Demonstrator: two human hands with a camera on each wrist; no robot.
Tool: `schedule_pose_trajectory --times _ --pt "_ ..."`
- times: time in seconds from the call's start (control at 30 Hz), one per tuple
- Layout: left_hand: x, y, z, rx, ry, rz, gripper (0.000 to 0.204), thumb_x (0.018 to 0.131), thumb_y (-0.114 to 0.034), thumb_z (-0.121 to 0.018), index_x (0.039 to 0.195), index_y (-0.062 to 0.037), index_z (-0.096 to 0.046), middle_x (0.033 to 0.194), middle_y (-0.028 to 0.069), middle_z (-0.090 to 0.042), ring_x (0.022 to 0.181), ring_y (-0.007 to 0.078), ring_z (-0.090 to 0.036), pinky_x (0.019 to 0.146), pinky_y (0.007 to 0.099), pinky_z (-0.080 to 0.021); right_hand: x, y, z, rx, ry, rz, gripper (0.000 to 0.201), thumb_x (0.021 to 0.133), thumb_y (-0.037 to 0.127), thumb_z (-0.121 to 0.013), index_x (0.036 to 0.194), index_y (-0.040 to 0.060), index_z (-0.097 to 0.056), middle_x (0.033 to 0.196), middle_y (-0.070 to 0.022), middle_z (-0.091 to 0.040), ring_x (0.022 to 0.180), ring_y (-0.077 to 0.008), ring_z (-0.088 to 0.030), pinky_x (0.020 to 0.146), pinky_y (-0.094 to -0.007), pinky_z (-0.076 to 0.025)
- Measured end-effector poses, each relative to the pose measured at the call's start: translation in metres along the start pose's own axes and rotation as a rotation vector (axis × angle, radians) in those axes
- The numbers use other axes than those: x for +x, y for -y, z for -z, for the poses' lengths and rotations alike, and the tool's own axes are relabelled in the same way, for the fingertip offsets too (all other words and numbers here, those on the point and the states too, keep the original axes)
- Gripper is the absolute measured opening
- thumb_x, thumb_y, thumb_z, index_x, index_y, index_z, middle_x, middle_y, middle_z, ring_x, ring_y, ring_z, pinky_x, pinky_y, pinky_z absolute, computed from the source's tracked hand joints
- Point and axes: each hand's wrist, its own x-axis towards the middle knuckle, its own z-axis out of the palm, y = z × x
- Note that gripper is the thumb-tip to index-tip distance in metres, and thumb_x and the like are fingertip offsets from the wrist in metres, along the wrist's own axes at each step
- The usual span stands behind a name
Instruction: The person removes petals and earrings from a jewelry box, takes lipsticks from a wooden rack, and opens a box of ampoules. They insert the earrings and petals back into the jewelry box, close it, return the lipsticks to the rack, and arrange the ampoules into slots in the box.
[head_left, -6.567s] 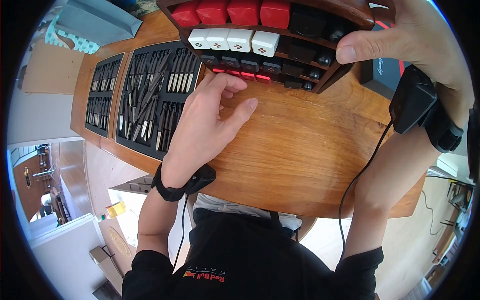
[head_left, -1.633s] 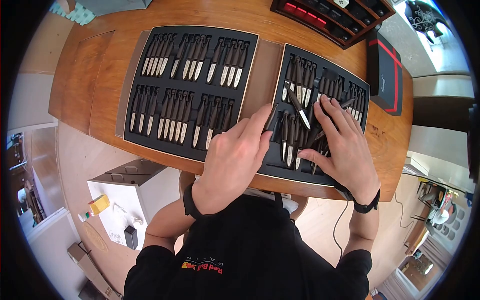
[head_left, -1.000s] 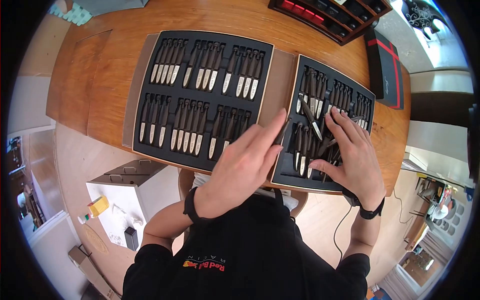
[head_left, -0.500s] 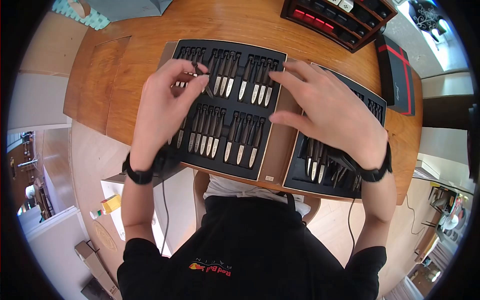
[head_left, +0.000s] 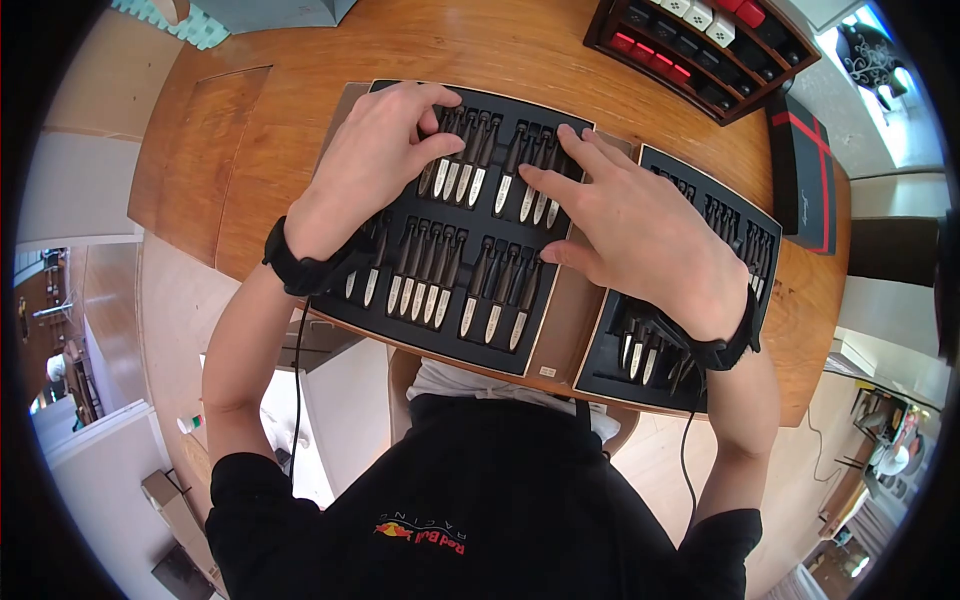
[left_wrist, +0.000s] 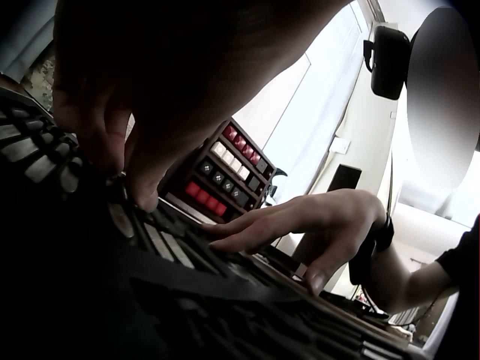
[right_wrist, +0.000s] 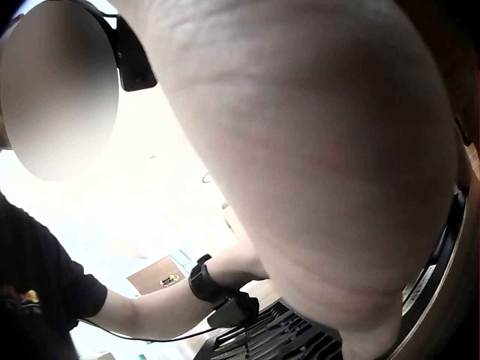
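Two shallow cases with black foam trays lie side by side. The left tray (head_left: pixel 455 222) holds rows of slim dark-handled pieces with pale tapered ends (head_left: pixel 505 195), resembling small knives. My left hand (head_left: pixel 370 145) is low over its upper left part, fingers bent, thumb and fingertips at one dark-handled piece (left_wrist: pixel 121 221) in a slot; the fingers partly hide it. My right hand (head_left: pixel 645 215) hovers with fingers spread, fingertips over the left tray's right edge and palm above the gap and the right tray (head_left: pixel 600 370). Nothing shows in its fingers. Its forearm and palm hide much of the right tray.
A wooden rack (head_left: pixel 700 50) with red, white and black blocks stands at the back right. Beside it lies a black box with a red ribbon (head_left: pixel 805 180). A grey-blue bag (head_left: pixel 275 12) is at the back left of the wooden table (head_left: pixel 250 170).
My left hand has carried a dark-handled piece leftward from the right tray and lowered it into the left tray's upper row. My right hand has lifted off the right tray and shifted left.
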Motion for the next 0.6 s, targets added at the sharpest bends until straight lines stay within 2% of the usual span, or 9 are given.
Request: schedule_pose_trajectory --times 0.1,0.17,0.2,0.27,0.37,0.6 --pt "-0.003 -0.003 0.005 0.050 -0.004 0.027 0.036 0.087 -0.014 -0.084 0.120 -0.0038 -0.074 0.079 0.0048 -0.061 0.066 0.0174 -0.057 0.066 0.0323 -0.051 -0.001 0.000 0.002 0.006 0.003 -0.010 0.070 0.088 0.030 -0.083 0.151 0.0153 -0.058 0.160 -0.0269 -0.045 0.149 -0.0413 -0.046 0.117 -0.0485 -0.048" --pt "-0.012 -0.003 0.010 0.078 0.060 -0.009 0.043 0.087 -0.018 -0.084 0.127 -0.0059 -0.074 0.089 0.0072 -0.061 0.075 0.0207 -0.061 0.071 0.0342 -0.053 -0.001 -0.001 0.000 0.011 -0.001 -0.009 0.070 0.088 0.030 -0.084 0.151 0.0154 -0.058 0.161 -0.0264 -0.045 0.149 -0.0411 -0.046 0.117 -0.0484 -0.049" --pt "-0.016 -0.004 0.011 0.077 0.063 -0.010 0.043 0.087 -0.018 -0.084 0.127 -0.0059 -0.074 0.089 0.0072 -0.061 0.075 0.0207 -0.061 0.071 0.0342 -0.053 -0.002 -0.002 -0.001 0.014 -0.005 -0.008 0.071 0.087 0.029 -0.084 0.151 0.0155 -0.058 0.161 -0.0260 -0.045 0.149 -0.0409 -0.046 0.117 -0.0483 -0.049" --pt "-0.024 -0.005 0.012 0.168 0.118 -0.071 0.051 0.087 -0.023 -0.084 0.135 -0.0085 -0.073 0.100 0.0090 -0.060 0.087 0.0249 -0.062 0.078 0.0370 -0.054 -0.001 -0.001 -0.001 0.011 -0.001 -0.015 0.071 0.087 0.029 -0.085 0.151 0.0154 -0.058 0.161 -0.0260 -0.045 0.149 -0.0406 -0.046 0.117 -0.0483 -0.049" --pt "-0.023 -0.005 0.019 0.230 0.166 -0.118 0.055 0.084 -0.023 -0.084 0.136 -0.0098 -0.073 0.105 0.0087 -0.059 0.095 0.0274 -0.062 0.085 0.0389 -0.054 -0.001 0.000 -0.001 0.007 -0.001 -0.013 0.072 0.086 0.028 -0.085 0.151 0.0150 -0.058 0.162 -0.0261 -0.044 0.150 -0.0403 -0.046 0.117 -0.0482 -0.049" --pt "-0.008 -0.002 0.022 0.218 0.254 -0.078 0.058 0.078 -0.021 -0.089 0.132 -0.0093 -0.075 0.104 0.0091 -0.061 0.098 0.0284 -0.062 0.089 0.0407 -0.053 -0.003 -0.001 -0.006 0.004 -0.039 -0.010 0.072 0.085 0.025 -0.086 0.151 0.0140 -0.058 0.162 -0.0265 -0.044 0.150 -0.0402 -0.045 0.116 -0.0482 -0.049"
